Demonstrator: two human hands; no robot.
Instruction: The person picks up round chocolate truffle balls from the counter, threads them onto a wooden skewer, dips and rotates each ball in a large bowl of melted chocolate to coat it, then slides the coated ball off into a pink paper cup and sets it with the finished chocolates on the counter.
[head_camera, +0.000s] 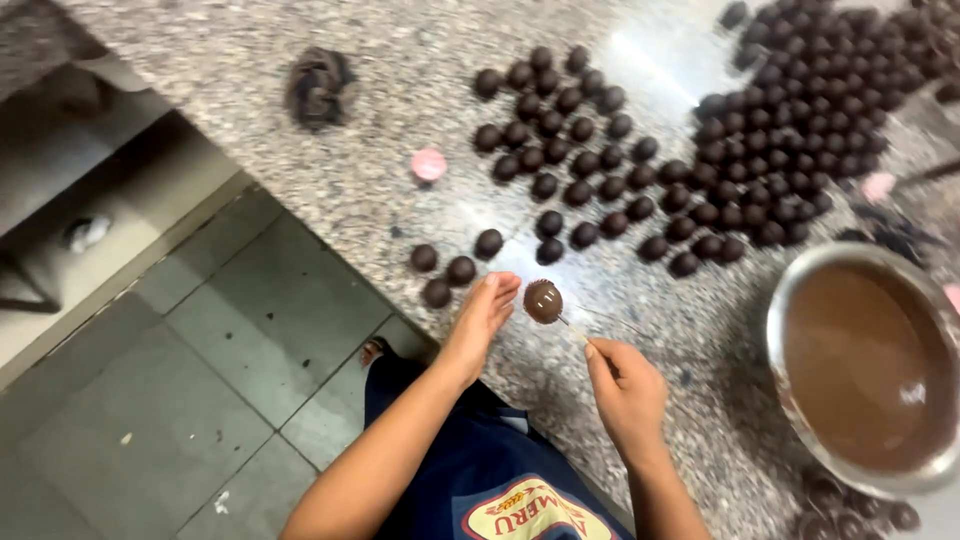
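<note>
Granite counter (300, 190), chocolate balls (560, 130), chocolate bowl (790, 300)

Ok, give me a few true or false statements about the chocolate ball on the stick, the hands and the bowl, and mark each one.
1. The right hand holds a thin stick with a glossy chocolate ball on its end. True.
2. The left hand grips a spoon. False: it is open and holds nothing, its fingers right beside the ball.
3. The metal bowl is empty. False: it holds melted chocolate.
4. Many coated balls sit in rows on the stone counter. True.
5. A pink lid lies on the counter. True.
</note>
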